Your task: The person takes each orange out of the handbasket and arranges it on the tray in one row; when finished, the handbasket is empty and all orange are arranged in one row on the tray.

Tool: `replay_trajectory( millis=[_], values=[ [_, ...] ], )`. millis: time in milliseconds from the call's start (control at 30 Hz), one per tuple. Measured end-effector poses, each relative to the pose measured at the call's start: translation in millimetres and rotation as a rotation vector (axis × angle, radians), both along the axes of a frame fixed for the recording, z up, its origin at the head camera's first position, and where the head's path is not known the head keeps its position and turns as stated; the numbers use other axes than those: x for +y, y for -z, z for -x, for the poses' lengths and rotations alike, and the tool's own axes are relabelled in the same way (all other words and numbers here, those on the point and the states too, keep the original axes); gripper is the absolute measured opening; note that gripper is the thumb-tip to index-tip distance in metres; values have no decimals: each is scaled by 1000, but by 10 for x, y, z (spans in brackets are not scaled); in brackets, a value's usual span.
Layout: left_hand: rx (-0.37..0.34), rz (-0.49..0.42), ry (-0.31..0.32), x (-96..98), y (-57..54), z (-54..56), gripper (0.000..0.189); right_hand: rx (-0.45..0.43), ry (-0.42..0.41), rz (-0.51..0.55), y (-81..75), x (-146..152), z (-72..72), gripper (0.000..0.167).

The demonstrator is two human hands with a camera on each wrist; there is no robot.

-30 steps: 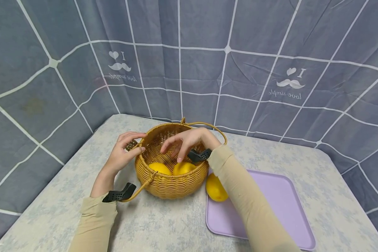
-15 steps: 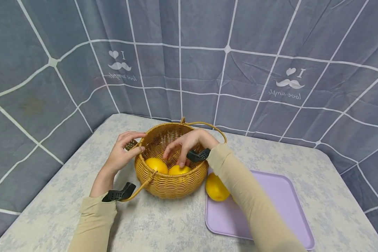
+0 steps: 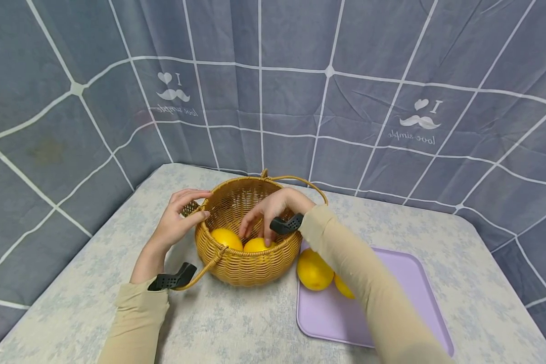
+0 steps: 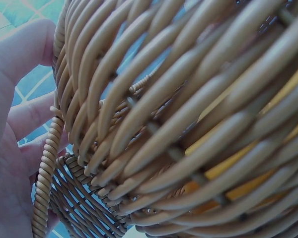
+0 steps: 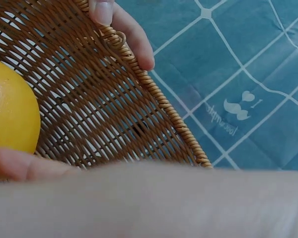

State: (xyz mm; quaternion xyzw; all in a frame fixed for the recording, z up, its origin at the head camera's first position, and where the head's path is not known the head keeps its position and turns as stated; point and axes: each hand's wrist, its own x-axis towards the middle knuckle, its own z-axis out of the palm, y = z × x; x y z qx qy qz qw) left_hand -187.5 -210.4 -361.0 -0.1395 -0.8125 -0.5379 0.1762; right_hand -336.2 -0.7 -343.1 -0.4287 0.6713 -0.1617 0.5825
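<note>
A round wicker basket [image 3: 247,268] stands on the table with two lemons inside. My left hand [image 3: 175,222] grips its left rim; in the right wrist view the left thumb [image 5: 102,11] lies over the rim, a finger outside. My right hand [image 3: 273,210] reaches down inside the basket, thumb and fingers curled about the right lemon [image 3: 256,245]. The left lemon [image 3: 226,237] rests beside it, close to the fingers. In the right wrist view a digit [image 5: 30,166] overlaps the lower edge of a lemon [image 5: 10,111]. The right fingertips are partly hidden in the head view.
A lilac tray [image 3: 327,323] lies right of the basket, under my right forearm. On it are a lemon [image 3: 315,270] and another lemon [image 3: 343,287], partly covered by the sleeve. The basket's handle [image 3: 309,180] loops out at the back right. A grey-blue checked curtain [image 3: 291,101] hangs behind.
My right hand has sunk lower into the basket, and both lemons there have shifted slightly. My right forearm has moved right, uncovering a second lemon on the tray. The left hand keeps its place.
</note>
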Motion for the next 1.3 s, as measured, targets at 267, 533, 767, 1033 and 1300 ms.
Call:
replay_trajectory(
  millis=[267, 533, 767, 1033, 1300],
  values=[
    [-16, 0, -4, -71, 126, 120, 39, -70, -24, 8, 11, 15, 4, 63],
    [-18, -9, -7, -160, 276, 237, 39, -169, -9, -33, 16, 32, -12, 63],
    [1, 2, -12, -176, 303, 241, 37, -165, -56, -29, 6, 11, -19, 64],
    [-18, -2, -15, -160, 292, 239, 38, -233, -123, 37, 6, -8, 0, 66],
    [-6, -1, -8, -159, 296, 237, 38, -218, -164, 71, 5, -18, 15, 64]
  ],
)
